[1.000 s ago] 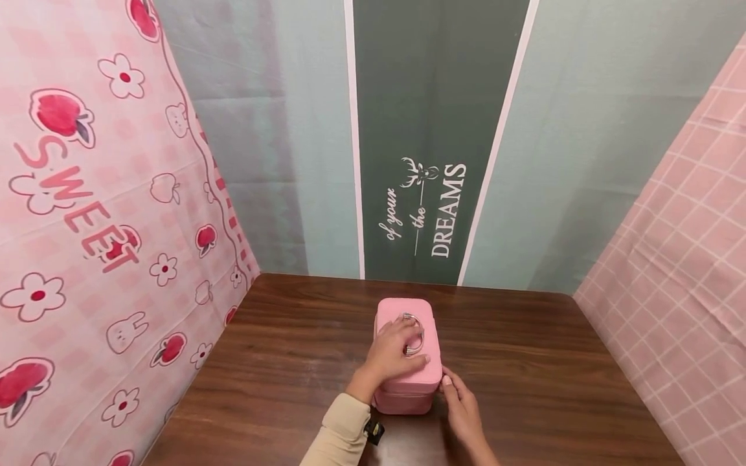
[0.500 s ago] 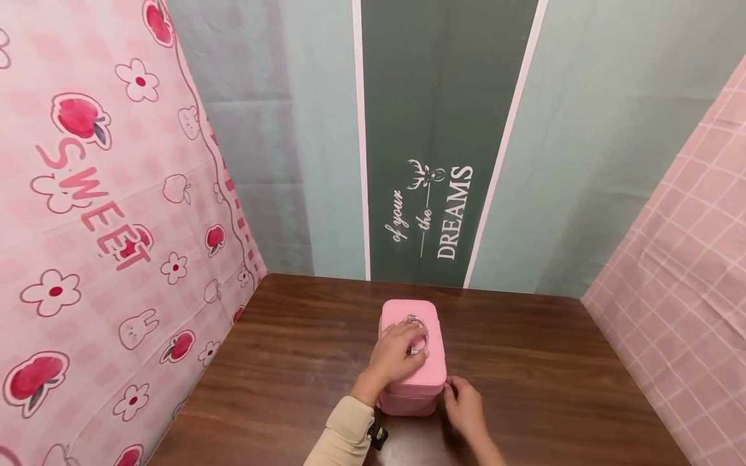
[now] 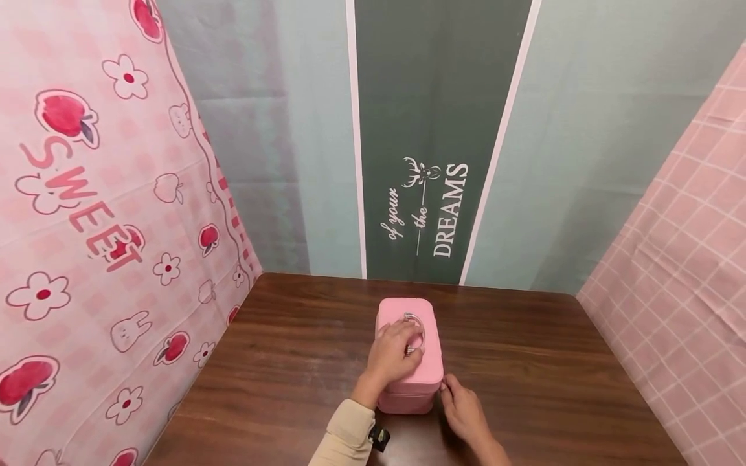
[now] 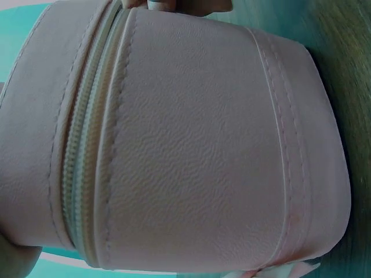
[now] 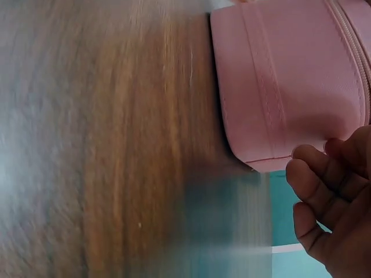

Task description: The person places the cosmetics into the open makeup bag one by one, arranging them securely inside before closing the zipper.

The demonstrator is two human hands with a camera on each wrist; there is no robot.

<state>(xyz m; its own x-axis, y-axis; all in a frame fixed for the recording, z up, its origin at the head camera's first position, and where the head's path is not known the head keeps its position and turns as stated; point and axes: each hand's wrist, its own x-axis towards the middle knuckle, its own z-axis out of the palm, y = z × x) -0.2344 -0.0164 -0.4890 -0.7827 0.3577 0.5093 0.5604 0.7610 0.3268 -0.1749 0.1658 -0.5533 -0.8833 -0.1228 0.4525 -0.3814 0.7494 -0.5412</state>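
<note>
A pink zippered case (image 3: 431, 362) with a silver ring handle (image 3: 421, 327) on its lid stands on the table. My left hand (image 3: 393, 353) rests on the lid, its thumb by the handle. At the near right corner, my right hand (image 3: 465, 411) has curled fingers and pinches at the zipper line; the zipper pull is hidden by the fingertips. In the left wrist view, two rows of zipper teeth (image 4: 81, 156) run side by side below the lid; whether they mesh I cannot tell. The right wrist view shows the right fingers (image 5: 313, 185) against the case's side.
The case stands on a dark wood-grain table (image 3: 291, 349). Behind it hangs a green and teal cloth (image 3: 419, 129) with printed words. Pink patterned cloth (image 3: 134, 213) hangs on the left, and a pink checked cloth (image 3: 688, 259) on the right.
My right hand's fingers have curled in at the case's near right corner, where they lay straighter before. The left hand stays on the lid, its thumb drawn closer to the handle.
</note>
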